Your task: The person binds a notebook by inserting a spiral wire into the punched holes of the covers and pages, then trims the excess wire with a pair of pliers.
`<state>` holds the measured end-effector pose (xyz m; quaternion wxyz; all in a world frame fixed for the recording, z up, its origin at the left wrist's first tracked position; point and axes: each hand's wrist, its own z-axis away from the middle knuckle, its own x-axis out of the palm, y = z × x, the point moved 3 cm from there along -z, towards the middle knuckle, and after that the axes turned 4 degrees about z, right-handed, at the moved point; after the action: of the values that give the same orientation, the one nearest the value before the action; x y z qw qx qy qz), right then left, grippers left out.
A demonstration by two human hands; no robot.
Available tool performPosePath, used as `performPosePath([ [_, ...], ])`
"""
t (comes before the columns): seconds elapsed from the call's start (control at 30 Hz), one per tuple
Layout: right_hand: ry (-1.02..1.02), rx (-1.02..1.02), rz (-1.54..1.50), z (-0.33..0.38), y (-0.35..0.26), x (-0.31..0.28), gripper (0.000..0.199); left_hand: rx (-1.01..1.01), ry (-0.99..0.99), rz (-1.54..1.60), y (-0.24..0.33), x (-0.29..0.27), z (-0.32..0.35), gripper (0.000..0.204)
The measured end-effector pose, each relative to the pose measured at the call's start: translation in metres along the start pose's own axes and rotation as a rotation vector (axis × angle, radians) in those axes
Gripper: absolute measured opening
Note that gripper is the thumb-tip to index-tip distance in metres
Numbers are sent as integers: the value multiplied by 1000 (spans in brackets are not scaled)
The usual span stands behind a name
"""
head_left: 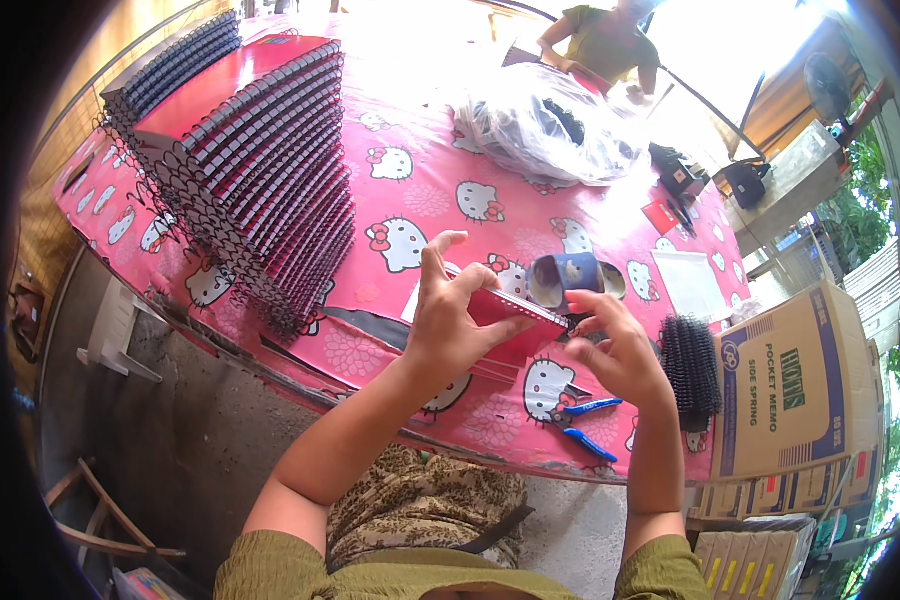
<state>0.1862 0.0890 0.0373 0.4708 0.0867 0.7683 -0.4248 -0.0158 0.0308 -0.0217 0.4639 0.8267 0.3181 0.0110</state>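
My left hand (455, 310) grips a red notebook (522, 346) over the table, thumb on its near face and forefinger raised. Along the notebook's upper edge runs a row of punched holes. At the right end of that edge, a dark spiral coil (573, 326) sits between the curled fingers and thumb of my right hand (618, 345); how far it runs through the holes is hard to make out. Blue-handled pliers (592, 408) lie below my right hand. Just behind the notebook stands a blue roll-shaped container (565, 280). A bundle of black spiral coils (690, 375) lies right of my right hand.
Tall stacked spiral-bound notebooks (270, 170) stand at the left on the pink patterned table (370, 285). A clear plastic bag (560, 125) lies at the back, near another person (610, 45). Cardboard boxes (795, 385) flank the right edge. A wooden chair (110, 525) stands lower left.
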Motion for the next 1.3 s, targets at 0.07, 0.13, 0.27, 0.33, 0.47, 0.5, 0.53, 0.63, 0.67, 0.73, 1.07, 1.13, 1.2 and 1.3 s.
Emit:
performPosePath([
  [0.07, -8, -23, -4, 0, 11, 3, 29, 28, 22, -13, 2, 2, 0, 45],
  [0.13, -15, -27, 18, 0, 13, 5, 28, 58, 38, -79, 5, 1, 1, 44],
  [0.27, 122, 135, -9, 4, 4, 6, 22, 94, 39, -109, 8, 0, 1, 41],
  [0.33, 114, 147, 67, 4, -4, 7, 24, 72, 34, -44, 5, 1, 2, 41],
  [0.47, 12, 73, 42, 5, 8, 7, 27, 75, 32, -16, 4, 1, 2, 41],
  [0.5, 34, 48, 16, 4, 5, 7, 25, 97, 34, -30, 4, 1, 1, 41],
  [0.53, 56, 22, -10, 2, -1, 7, 22, 87, 28, -26, 4, 1, 2, 41],
  [0.63, 91, -66, 18, -4, -5, 7, 20, 58, 16, 1, 4, 2, 2, 41],
  [0.67, 98, -97, 45, -4, -4, 7, 20, 48, 16, 17, 4, 3, 2, 41],
  [0.73, 39, -80, 64, -6, -2, 7, 21, 71, 26, 1, 4, 2, 2, 41],
  [1.07, 150, -115, 122, -17, -24, 20, 15, 89, 5, 3, -2, 1, 0, 43],
  [1.13, 221, -121, 202, -17, -32, 21, 13, 83, 7, 18, -3, 1, 0, 44],
  [1.2, 236, -131, 191, -17, -27, 25, 12, 89, 25, 15, -1, 1, 0, 43],
  [1.3, 260, -135, 242, -16, -24, 28, 10, 95, 33, 39, -3, 5, 0, 42],
])
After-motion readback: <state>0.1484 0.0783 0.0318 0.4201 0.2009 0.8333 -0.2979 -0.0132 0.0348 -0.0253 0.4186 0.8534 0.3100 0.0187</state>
